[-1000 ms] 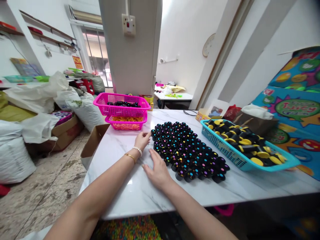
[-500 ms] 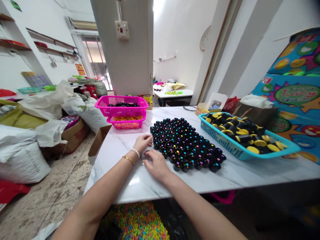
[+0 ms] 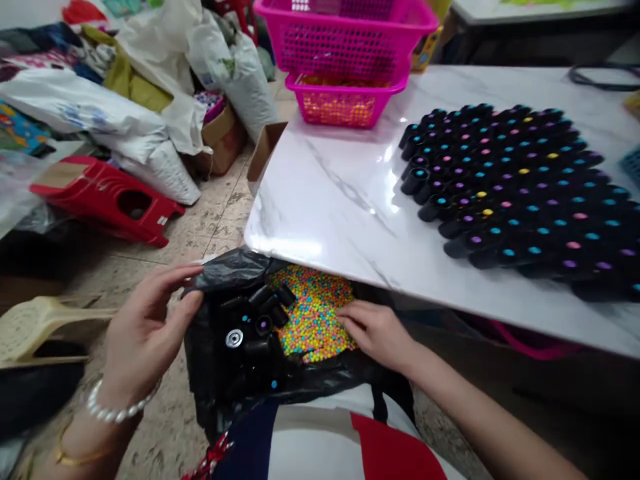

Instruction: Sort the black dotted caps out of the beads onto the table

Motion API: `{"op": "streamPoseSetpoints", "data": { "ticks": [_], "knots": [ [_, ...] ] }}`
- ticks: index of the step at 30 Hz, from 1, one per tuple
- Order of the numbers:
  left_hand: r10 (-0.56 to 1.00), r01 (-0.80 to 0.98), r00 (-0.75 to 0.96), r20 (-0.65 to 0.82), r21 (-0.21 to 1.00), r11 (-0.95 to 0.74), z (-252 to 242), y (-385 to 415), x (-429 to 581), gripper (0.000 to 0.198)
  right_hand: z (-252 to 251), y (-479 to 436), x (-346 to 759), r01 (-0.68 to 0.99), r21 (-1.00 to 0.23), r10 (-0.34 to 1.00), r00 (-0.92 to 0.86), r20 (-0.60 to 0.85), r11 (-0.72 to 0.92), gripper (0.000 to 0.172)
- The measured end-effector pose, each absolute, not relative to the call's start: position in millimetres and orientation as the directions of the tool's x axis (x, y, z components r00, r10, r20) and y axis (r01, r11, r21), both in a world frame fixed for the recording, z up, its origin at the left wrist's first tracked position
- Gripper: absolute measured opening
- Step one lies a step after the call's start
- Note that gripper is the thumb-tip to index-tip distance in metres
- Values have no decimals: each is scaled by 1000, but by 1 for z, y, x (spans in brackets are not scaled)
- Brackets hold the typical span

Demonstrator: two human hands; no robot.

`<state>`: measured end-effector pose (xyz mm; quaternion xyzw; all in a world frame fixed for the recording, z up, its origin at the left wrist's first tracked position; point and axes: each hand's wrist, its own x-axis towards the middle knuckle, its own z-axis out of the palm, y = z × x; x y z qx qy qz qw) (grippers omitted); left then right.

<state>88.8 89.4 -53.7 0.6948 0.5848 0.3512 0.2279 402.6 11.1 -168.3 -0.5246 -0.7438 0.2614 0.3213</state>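
Note:
My left hand (image 3: pixel 150 327), with a pearl bracelet (image 3: pixel 117 412) at the wrist, is beside the rim of a black plastic bag (image 3: pixel 230 267). Its thumb and fingers are apart, nothing between them. In the bag lie many small coloured balls (image 3: pixel 315 310) and, to their left, several black cylindrical cups (image 3: pixel 264 325). A silvery ring-shaped piece (image 3: pixel 234 339) shows among the cups. My right hand (image 3: pixel 377 333) is at the right side of the balls, fingers bent and tips pressed close together; what they pinch, if anything, is hidden.
Black cups with coloured balls in them (image 3: pixel 505 193) stand in rows on the marble-look table (image 3: pixel 340 193). Stacked pink baskets (image 3: pixel 345 47) stand at its far left corner. On the floor at left are a red stool (image 3: pixel 107 200), a cream stool (image 3: pixel 40 327) and white sacks (image 3: pixel 120 127).
The view has tipped down and left. Both hands have left the tabletop: the left is now by the bag's rim, the right at the coloured balls below the table edge.

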Motion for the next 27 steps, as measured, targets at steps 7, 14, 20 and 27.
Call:
{"op": "streamPoseSetpoints", "data": {
  "ticks": [7, 14, 20, 27],
  "knots": [
    [967, 330, -179, -181, 915, 232, -122, 18, 57, 71, -150, 87, 322, 697, -649, 930, -366, 42, 304, 40],
    [759, -393, 41, -649, 688, 610, -142, 15, 53, 49, -157, 66, 337, 724, -498, 869, -472, 147, 477, 45],
    [683, -526, 110, -722, 541, 657, -149, 17, 55, 28, -165, 44, 375, 900, -125, 908, -408, 96, 418, 32],
    [696, -531, 88, -712, 558, 638, -152, 9, 58, 21, -161, 29, 350, 545, -812, 931, -365, -8, 207, 30]
  ]
}}
